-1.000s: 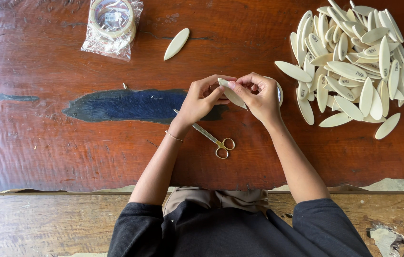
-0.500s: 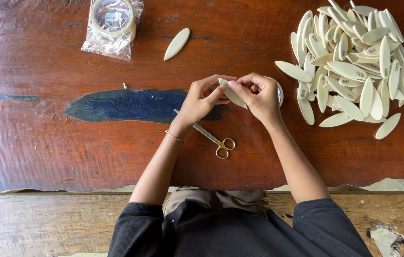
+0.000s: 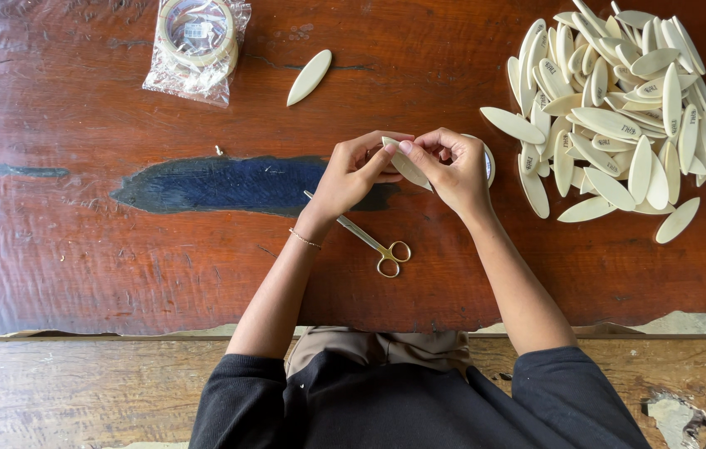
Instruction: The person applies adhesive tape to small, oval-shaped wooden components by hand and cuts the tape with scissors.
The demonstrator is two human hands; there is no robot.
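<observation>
My left hand (image 3: 353, 172) and my right hand (image 3: 451, 170) meet over the middle of the dark red wooden table (image 3: 78, 249). Together they pinch one cream, leaf-shaped flat piece (image 3: 408, 166) between their fingertips. Under my right hand a roll of tape (image 3: 487, 162) shows partly. Small scissors with gold handles (image 3: 374, 244) lie on the table just below my left wrist.
A large heap of the same cream leaf-shaped pieces (image 3: 619, 116) lies at the right. One single piece (image 3: 309, 77) rests at the top centre. A clear bag holding tape rolls (image 3: 196, 46) sits at the top left. A lighter wooden bench (image 3: 78, 391) runs along the near edge.
</observation>
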